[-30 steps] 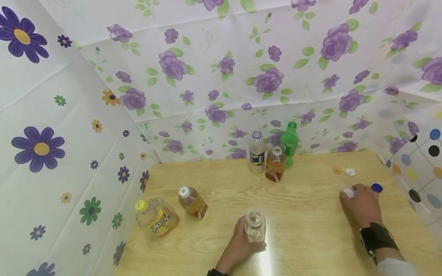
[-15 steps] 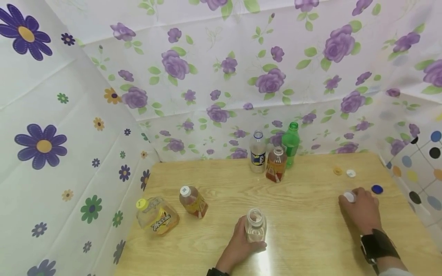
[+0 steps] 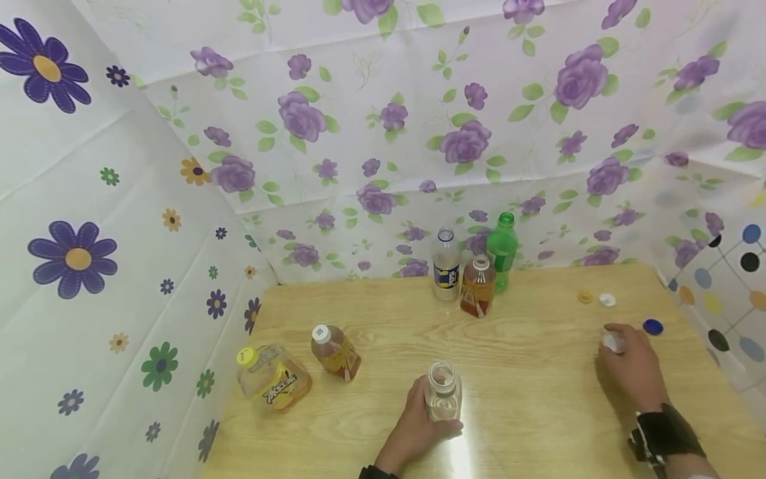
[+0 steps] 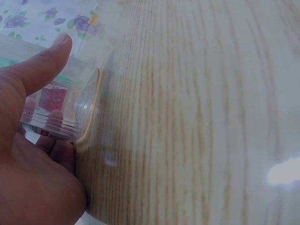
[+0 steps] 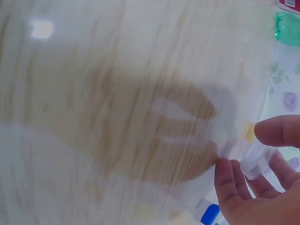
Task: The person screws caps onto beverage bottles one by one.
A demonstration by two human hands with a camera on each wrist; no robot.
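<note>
My left hand point(image 3: 417, 424) grips a clear, uncapped plastic bottle point(image 3: 443, 403) standing upright near the front middle of the table. In the left wrist view the thumb lies along one side of this bottle point(image 4: 77, 101), with fingertips showing through from behind. Over at the right, my right hand point(image 3: 636, 366) pinches a whitish, see-through bottle cap point(image 3: 613, 341). The right wrist view shows this cap point(image 5: 257, 161) tilted on edge between thumb and fingers, its ridged side visible. Near that hand lie a blue cap point(image 3: 653, 326), a white cap point(image 3: 607, 300) and an orange-yellow cap point(image 3: 584, 296).
Uncapped at the back stand a clear bottle point(image 3: 446, 269) with a blue label, an amber bottle point(image 3: 477, 293) and a green bottle point(image 3: 503, 249). On the left are a yellow-capped bottle point(image 3: 275, 379) and a white-capped amber bottle point(image 3: 336, 354). Flowered sheets point(image 3: 335, 199) enclose the table.
My right hand has drawn slightly right and toward me, away from the blue cap, and the whitish cap has tipped up in its fingers. My left hand and its bottle stay put.
</note>
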